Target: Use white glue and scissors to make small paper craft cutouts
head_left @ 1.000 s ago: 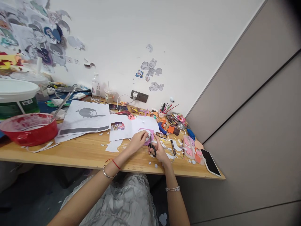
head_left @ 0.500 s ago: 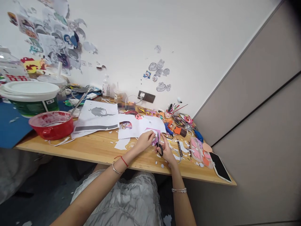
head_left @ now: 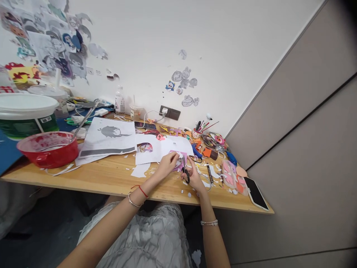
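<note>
My right hand (head_left: 194,179) is closed on a pair of black-handled scissors (head_left: 186,176), blades pointing away from me. Just left of the blades, my left hand (head_left: 169,163) pinches a small paper cutout (head_left: 179,160) with grey print on it. Beneath both hands lies a piece of purple paper (head_left: 182,153). Behind it a white sheet (head_left: 182,144) is spread on the wooden table (head_left: 111,175). A white sheet with a curved cut (head_left: 142,158) lies to the left.
A red bowl (head_left: 47,150) and a white-lidded tub (head_left: 25,113) stand on the left, beside printed sheets (head_left: 108,134). To the right are a black marker (head_left: 209,174), paper scraps, and a phone (head_left: 256,194) at the table's edge. A pen cup (head_left: 196,133) stands behind.
The view has shifted slightly to the right. The grey-printed cutout shows more clearly in my left hand; the scissors stay in my right hand, close beside it.
</note>
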Tool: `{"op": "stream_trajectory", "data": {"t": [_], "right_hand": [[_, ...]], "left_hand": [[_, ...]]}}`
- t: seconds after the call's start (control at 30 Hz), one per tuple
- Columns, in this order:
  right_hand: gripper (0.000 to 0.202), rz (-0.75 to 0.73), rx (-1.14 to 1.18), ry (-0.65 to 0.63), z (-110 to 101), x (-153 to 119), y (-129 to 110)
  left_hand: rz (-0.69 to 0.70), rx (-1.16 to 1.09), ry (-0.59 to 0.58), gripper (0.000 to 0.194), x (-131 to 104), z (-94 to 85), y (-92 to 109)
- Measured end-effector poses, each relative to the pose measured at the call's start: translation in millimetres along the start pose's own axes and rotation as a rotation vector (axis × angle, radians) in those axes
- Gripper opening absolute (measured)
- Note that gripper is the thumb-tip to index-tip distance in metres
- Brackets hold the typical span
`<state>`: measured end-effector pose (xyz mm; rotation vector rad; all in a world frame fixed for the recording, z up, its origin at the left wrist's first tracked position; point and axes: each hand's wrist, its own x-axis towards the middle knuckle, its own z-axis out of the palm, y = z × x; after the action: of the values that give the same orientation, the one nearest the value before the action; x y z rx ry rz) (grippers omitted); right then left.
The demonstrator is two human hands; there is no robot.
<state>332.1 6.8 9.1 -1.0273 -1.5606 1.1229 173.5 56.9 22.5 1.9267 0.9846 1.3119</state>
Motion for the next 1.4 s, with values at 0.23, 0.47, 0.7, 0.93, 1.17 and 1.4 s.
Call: {"op": "stream_trajectory", "data": {"t": [0.23,0.47,0.7,0.93,1.17,1.4], "right_hand": [[0.097,-0.001,-0.022,-0.066,-0.7,-1.0,4.2],[0.105,-0.036,-0.017,-0.055,-0.3,-1.0,6.3],[0.108,-0.025,0.011,-0.042,3.5,-2.3,-0.3],[0.11,-0.005,0.031,-0.028,2.1,-1.6,3.1],[0.111,0.002,0.058,-0.005,0.9,-1.8,1.9],[0.117,-0.017,0.103,0.038,2.8,-1.5,-0.5]], "left_hand": [[-0.008,-0.059,0.019,0.038,-1.8,-2.0,5.4],[-0.021,-0.085,0.034,0.036,-2.9,-2.3,8.5],[-0.006,-0.079,-0.033,0.035,-2.9,0.6,4.8],[0.019,-0.051,-0.028,0.038,-2.6,1.6,4.1],[0.02,-0.04,-0.028,0.037,-2.7,2.1,2.5],[0.03,-0.051,-0.068,0.037,-3.2,1.5,1.1]]}}
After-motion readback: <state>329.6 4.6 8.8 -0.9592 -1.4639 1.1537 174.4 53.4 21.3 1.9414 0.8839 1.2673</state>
